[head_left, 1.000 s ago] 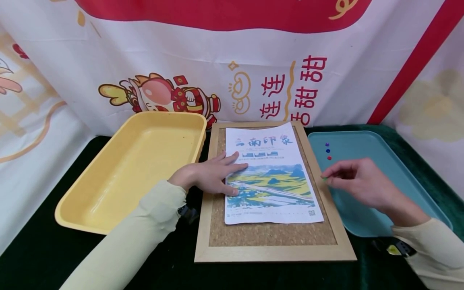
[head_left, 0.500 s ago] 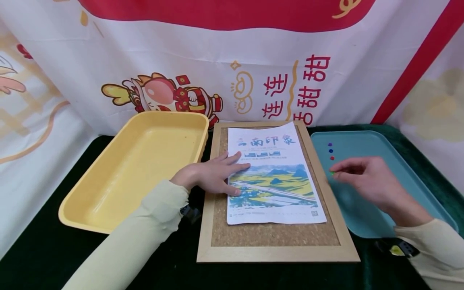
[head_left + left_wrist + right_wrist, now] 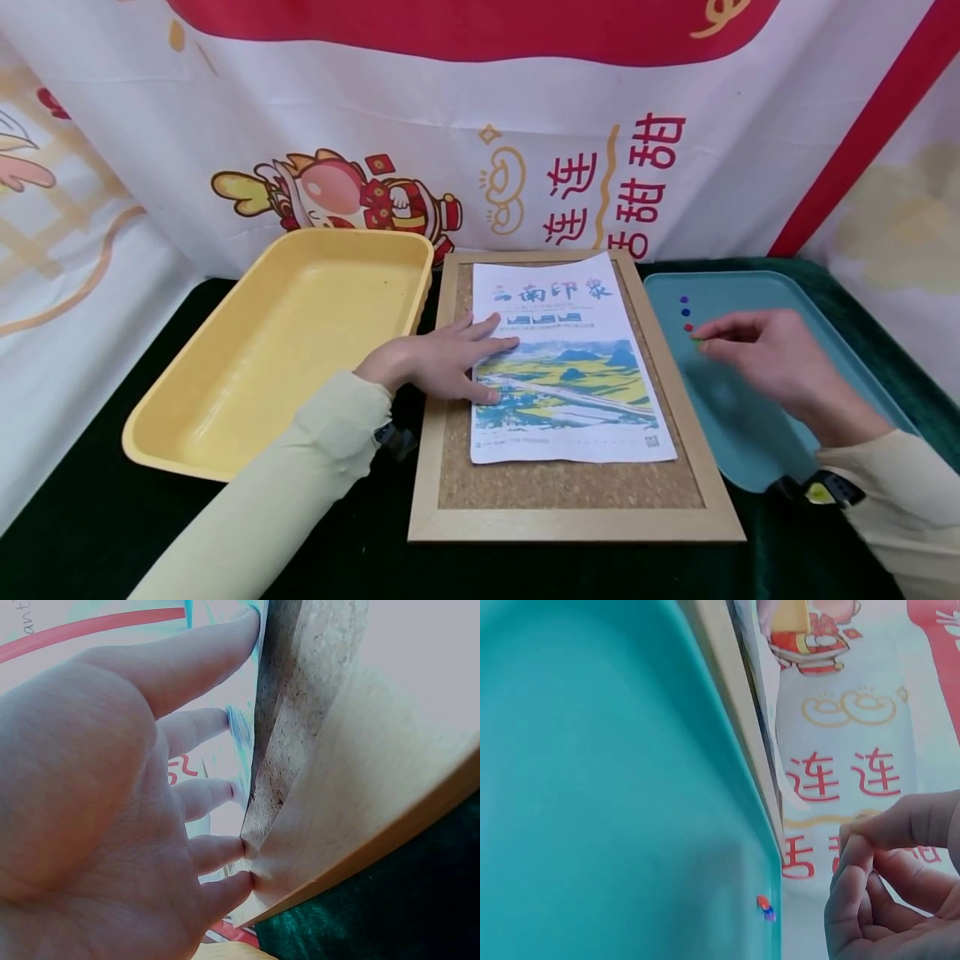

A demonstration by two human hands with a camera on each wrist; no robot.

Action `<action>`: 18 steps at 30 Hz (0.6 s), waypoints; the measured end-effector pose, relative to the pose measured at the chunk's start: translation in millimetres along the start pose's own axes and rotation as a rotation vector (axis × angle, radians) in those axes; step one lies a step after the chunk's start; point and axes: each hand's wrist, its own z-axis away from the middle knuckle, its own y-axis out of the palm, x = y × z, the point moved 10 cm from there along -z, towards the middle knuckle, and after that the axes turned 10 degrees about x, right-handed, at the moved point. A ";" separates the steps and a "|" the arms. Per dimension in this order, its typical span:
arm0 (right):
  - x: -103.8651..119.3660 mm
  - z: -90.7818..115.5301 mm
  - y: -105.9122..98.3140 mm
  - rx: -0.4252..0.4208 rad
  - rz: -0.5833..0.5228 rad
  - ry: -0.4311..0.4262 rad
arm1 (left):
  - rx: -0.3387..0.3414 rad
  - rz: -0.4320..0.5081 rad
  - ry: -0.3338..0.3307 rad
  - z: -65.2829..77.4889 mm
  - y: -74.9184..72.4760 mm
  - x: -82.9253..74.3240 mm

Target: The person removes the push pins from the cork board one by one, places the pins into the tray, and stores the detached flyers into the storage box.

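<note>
My left hand (image 3: 442, 362) rests with spread fingers on the left edge of a printed paper sheet (image 3: 577, 442). The sheet lies on a wood-framed cork board (image 3: 570, 487); the left wrist view shows the fingertips touching the sheet and the frame side. Over the blue tray (image 3: 738, 442), my right hand (image 3: 780, 358) pinches a tiny green push pin (image 3: 697, 338) between thumb and forefinger. Just beyond those fingertips sit a red pin (image 3: 688, 327), a blue pin (image 3: 686, 312) and a purple pin (image 3: 683, 299) in a line. Fingers mostly hide the green pin.
A yellow basin (image 3: 262, 350) stands left of the board. Dark green cloth (image 3: 360, 558) covers the table. Behind everything hangs a white printed backdrop (image 3: 420, 100) with red lettering.
My right hand has drawn away from the board's right edge and moved over the tray towards the row of pins, still pinching the green pin. My left hand stays on the sheet.
</note>
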 end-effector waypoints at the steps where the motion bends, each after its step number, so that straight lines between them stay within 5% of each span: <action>1: -0.8 -0.4 -1.7 -0.003 -0.002 0.004 | 0.000 0.001 0.000 -0.1 0.1 -0.1; 18: -10.5 -14.8 -21.5 0.007 -0.013 0.038 | -0.003 0.001 -0.002 0.8 -0.2 0.0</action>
